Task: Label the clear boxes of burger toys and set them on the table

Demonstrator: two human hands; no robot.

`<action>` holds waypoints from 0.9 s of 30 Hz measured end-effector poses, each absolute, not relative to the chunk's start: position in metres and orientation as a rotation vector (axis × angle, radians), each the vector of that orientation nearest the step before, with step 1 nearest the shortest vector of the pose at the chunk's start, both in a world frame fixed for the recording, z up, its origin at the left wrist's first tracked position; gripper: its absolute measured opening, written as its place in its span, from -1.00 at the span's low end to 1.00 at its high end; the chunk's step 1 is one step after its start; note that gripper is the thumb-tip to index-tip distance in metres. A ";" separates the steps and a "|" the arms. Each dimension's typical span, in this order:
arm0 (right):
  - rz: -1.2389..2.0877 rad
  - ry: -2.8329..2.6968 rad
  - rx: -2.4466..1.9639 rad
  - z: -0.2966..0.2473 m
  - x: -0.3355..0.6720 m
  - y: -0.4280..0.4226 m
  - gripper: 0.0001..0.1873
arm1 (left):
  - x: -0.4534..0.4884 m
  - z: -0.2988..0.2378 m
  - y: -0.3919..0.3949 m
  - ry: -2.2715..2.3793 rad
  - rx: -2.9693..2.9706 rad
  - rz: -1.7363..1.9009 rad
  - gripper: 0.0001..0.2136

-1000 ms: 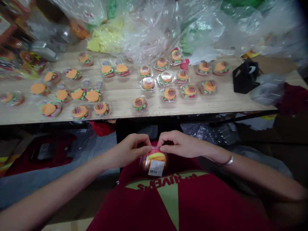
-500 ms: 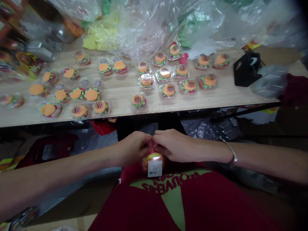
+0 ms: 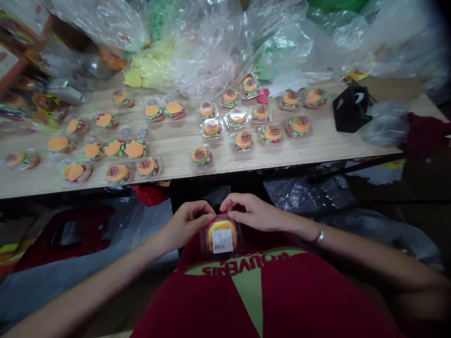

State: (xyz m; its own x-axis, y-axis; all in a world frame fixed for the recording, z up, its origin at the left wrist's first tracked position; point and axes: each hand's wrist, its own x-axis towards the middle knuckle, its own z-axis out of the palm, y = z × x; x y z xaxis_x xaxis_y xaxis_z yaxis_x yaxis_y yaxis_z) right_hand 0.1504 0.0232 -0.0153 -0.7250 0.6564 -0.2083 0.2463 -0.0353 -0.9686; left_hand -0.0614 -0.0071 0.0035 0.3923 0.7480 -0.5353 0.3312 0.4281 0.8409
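Main item: one clear pack [image 3: 234, 237], thin glossy plastic with rounded sides, enclosing a burger-shaped piece [image 3: 219, 225] in orange and yellow, pinkish red at the top rim. Located low in front of the dark red shirt [image 3: 197, 305], on the near side of the table [image 3: 175, 160].

Grip: the pack hangs at 6 o'clock from both sets of fingertips. Left hand [image 3: 192, 220]: thumb and forefinger together, clamped on the rim at 11 o'clock. Right hand [image 3: 252, 212]: thumb at the rim near 12 o'clock, forefinger curled above; cannot tell whether it pinches. Silvery bracelet [image 3: 320, 233] on the right wrist.

Face: flat white paper label [image 3: 222, 241], roughly square, turned up to the wearer; barcode at its 7 o'clock corner. Outline nearly as broad as long, so a long axis cannot be told; pinched rim points to 12 o'clock.

Surroundings: pale wood-grain tabletop; similar burger packs [image 3: 200, 157] in loose rows, from 10 to 1 o'clock; black angular holder [image 3: 351, 110] between 1 and 2 o'clock; crumpled, shiny clear bags [image 3: 207, 51] at 12 o'clock; soft yellow pieces [image 3: 150, 68] at 11 o'clock
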 end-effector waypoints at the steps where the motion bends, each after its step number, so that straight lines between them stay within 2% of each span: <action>1: 1.895 -1.820 -0.973 -0.021 0.150 0.021 -0.84 | -0.065 0.000 -0.013 1.196 1.117 0.401 -0.85; 5: 2.054 -1.560 -1.076 -0.044 0.151 0.015 -0.89 | -0.086 -0.011 -0.041 1.117 1.144 0.507 -0.73; 10: 2.321 -1.342 -1.191 -0.058 0.149 0.019 -0.87 | -0.095 -0.024 -0.064 1.067 1.665 0.673 -0.55; 13: 2.420 -1.325 -1.164 -0.060 0.146 0.019 -0.89 | -0.083 -0.030 -0.063 1.175 1.891 0.938 -0.74; 15: 2.451 -1.324 -1.115 -0.060 0.145 0.015 -0.91 | -0.071 -0.032 -0.059 1.129 1.836 1.034 -0.89; 16: 2.431 -1.342 -1.094 -0.060 0.145 0.011 -0.91 | -0.066 -0.032 -0.056 1.105 1.748 1.051 -0.96; 18: 2.249 -1.446 -1.098 -0.058 0.146 0.004 -0.89 | -0.058 -0.034 -0.052 1.107 1.513 1.060 -0.91; 22: 1.569 -1.632 -1.191 -0.049 0.152 -0.012 -0.80 | -0.053 -0.042 -0.050 1.192 1.125 1.095 -0.82; 24: 1.497 -1.603 -1.152 -0.044 0.155 -0.017 -0.75 | -0.053 -0.046 -0.050 1.202 1.023 1.119 -0.81; 27: 1.628 -1.504 -1.078 -0.043 0.156 -0.018 -0.74 | -0.052 -0.047 -0.051 1.195 0.928 1.121 -0.85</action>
State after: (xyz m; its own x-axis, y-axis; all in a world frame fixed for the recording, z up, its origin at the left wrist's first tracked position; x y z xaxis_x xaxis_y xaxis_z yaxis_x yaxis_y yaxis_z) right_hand 0.1564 -0.0184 -0.0427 -0.4392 0.8887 -0.1317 0.0609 -0.1168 -0.9913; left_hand -0.0519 -0.0508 -0.0469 0.0103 0.9754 -0.2200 -0.1576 0.2188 0.9629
